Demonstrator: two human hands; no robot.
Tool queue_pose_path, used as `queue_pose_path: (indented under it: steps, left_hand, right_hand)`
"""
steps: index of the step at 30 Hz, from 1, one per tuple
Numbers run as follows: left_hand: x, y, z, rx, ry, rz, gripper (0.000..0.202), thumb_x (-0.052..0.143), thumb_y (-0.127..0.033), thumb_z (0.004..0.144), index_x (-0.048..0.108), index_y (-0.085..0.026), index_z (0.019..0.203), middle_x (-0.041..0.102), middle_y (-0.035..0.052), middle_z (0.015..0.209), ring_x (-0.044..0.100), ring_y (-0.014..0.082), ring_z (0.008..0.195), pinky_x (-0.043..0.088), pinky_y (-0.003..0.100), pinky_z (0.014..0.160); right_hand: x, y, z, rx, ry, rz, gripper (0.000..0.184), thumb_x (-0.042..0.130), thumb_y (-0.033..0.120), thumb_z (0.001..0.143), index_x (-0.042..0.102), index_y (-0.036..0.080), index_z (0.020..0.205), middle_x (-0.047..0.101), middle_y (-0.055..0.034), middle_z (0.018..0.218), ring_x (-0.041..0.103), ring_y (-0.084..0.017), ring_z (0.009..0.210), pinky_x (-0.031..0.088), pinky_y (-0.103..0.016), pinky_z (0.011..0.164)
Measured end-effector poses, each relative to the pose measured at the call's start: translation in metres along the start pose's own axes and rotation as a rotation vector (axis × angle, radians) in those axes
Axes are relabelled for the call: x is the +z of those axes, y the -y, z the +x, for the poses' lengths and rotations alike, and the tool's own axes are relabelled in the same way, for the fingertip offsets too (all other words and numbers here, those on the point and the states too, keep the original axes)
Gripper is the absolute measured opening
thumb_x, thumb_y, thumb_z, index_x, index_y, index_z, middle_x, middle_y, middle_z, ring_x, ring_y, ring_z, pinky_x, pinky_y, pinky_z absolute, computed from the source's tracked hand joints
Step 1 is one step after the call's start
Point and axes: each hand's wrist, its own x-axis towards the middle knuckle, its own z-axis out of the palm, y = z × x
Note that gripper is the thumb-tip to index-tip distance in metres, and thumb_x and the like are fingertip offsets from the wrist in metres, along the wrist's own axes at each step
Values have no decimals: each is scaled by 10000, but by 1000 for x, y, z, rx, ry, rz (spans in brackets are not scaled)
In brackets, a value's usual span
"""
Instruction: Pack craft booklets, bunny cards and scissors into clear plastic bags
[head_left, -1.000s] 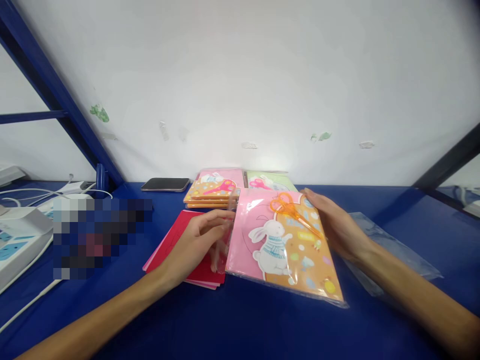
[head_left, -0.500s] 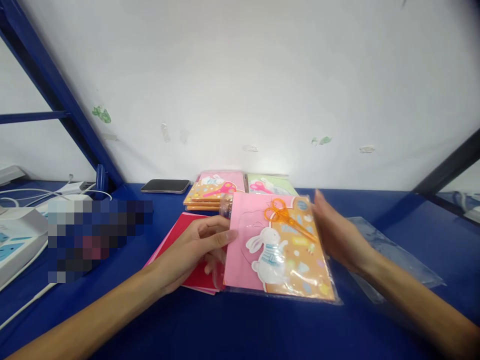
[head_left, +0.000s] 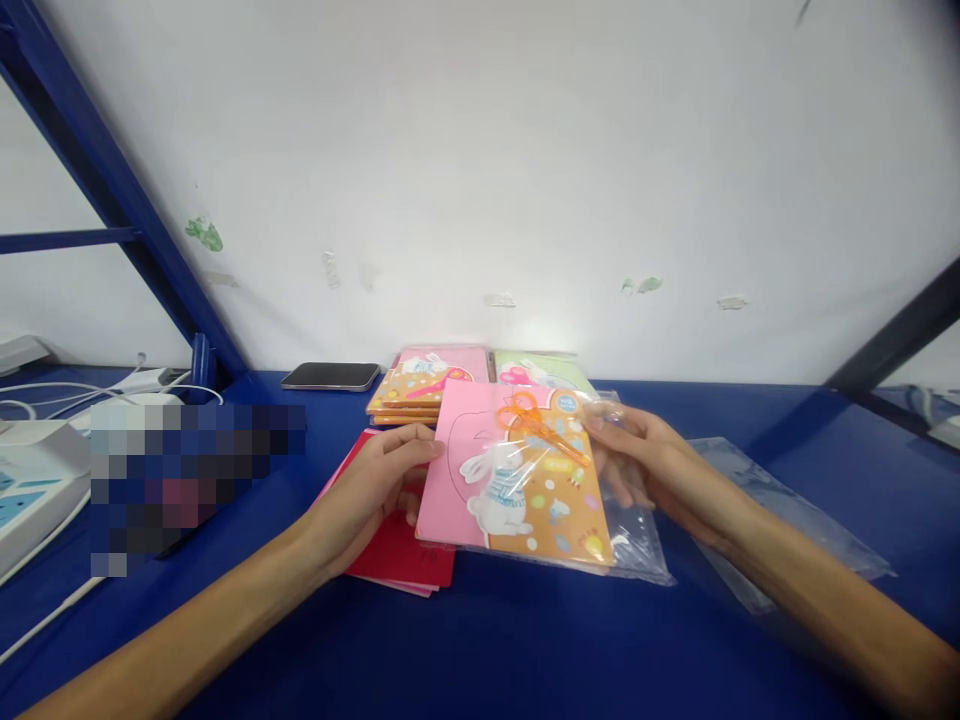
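Pink-and-orange rabbit booklet [head_left: 487, 495] with orange scissors [head_left: 544, 430]: held over the blue table [head_left: 540, 660]; clear bag [head_left: 636, 545] extends past its right edge. Left hand [head_left: 382, 475]: thumb and fingers pinch the booklet's left edge. Right hand [head_left: 637, 450]: fingers closed on the bag near the booklet's upper right corner. Red sheets [head_left: 401, 553]: booklet's left, partly covered. 1 phone [head_left: 331, 376]: behind booklet, left. 1 loose clear sleeve [head_left: 795, 515]: booklet's right.
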Motion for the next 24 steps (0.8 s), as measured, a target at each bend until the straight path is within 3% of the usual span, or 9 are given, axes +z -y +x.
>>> queue_pose_path:
  steps: [4, 8, 13, 15, 19, 24]
  left_hand:
    - [-1, -1, 0, 21, 11, 22, 301, 751, -388, 827, 536, -185, 774, 591, -17, 700, 537, 89, 551, 403, 164, 428]
    - [1, -5, -3, -27, 117, 156, 338, 760, -461, 848, 596, -197, 981, 644, -16, 712, 502, 68, 467, 297, 140, 351]
    - [1, -6, -5, -11, 189, 232, 429, 734, -507, 873, 564, -206, 1126, 740, 32, 786, 660, 133, 535, 515, 196, 443]
    - [0, -7, -5, -20, 202, 205, 456, 735, -491, 878, 527, -209, 1170, 777, 72, 818, 733, 188, 612, 550, 212, 455]
    - [-2, -13, -7, -55, 187, 138, 471, 728, -431, 896, 494, -209, 1239, 803, 119, 885, 780, 236, 667, 444, 148, 339]
    - [-4, -17, -7, -70, 121, 13, 428, 732, -341, 908, 509, -222, 1253, 795, 69, 841, 756, 175, 607, 390, 111, 329]
  right_hand:
    - [-5, -1, 1, 19, -19, 5, 360, 731, 543, 884, 672, 212, 1011, 723, -27, 635, 468, -74, 359, 243, -188, 316]
    - [-12, -7, 6, -5, -17, 22, 342, 730, 530, 883, 685, 204, 978, 716, -15, 630, 433, -61, 345, 243, -200, 333]
    - [-18, -7, 9, -2, -35, 2, 366, 728, 537, 878, 724, 177, 945, 699, -34, 579, 420, -76, 349, 217, -217, 333]
    - [-21, -5, 10, -19, -66, 27, 351, 743, 511, 872, 731, 174, 965, 671, -17, 543, 420, -80, 350, 264, -219, 341]
    - [-34, 4, 9, -77, -142, 80, 288, 756, 454, 862, 733, 192, 979, 564, 37, 466, 391, -91, 367, 363, -237, 387]
    - [-73, 20, 5, -92, -224, -29, 279, 785, 449, 819, 774, 195, 936, 482, 34, 516, 330, -84, 409, 259, -259, 372]
